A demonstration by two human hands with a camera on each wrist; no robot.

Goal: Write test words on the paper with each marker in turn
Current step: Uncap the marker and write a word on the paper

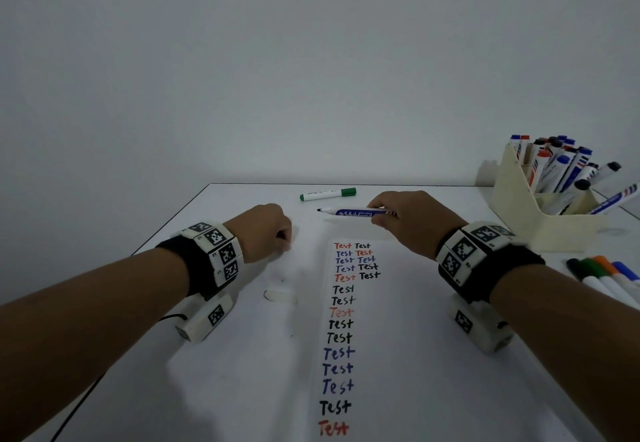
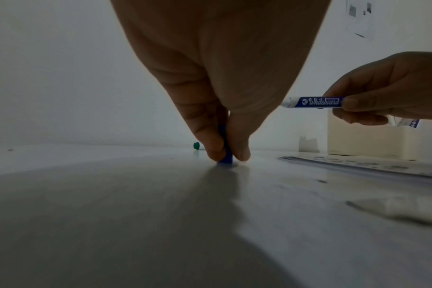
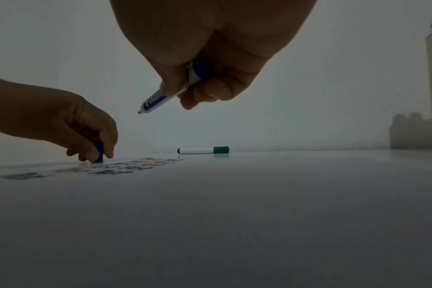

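Head view: right hand (image 1: 408, 220) grips blue marker (image 1: 360, 213) — left hand (image 1: 266, 232) pinches, seemingly, its cap (image 2: 225, 155).

Both forearms reach forward, each wrist wrapped in a black band with tag blocks. Left hand (image 1: 265, 233) is low, knuckles up, fingers (image 2: 213, 144) curled down and pinching a small blue cap (image 2: 225, 155) against the desk (image 2: 136, 214). Right hand (image 1: 412, 221) hovers higher, fingers (image 3: 210, 91) curled round an uncapped blue marker (image 1: 360, 213), tip pointing left.
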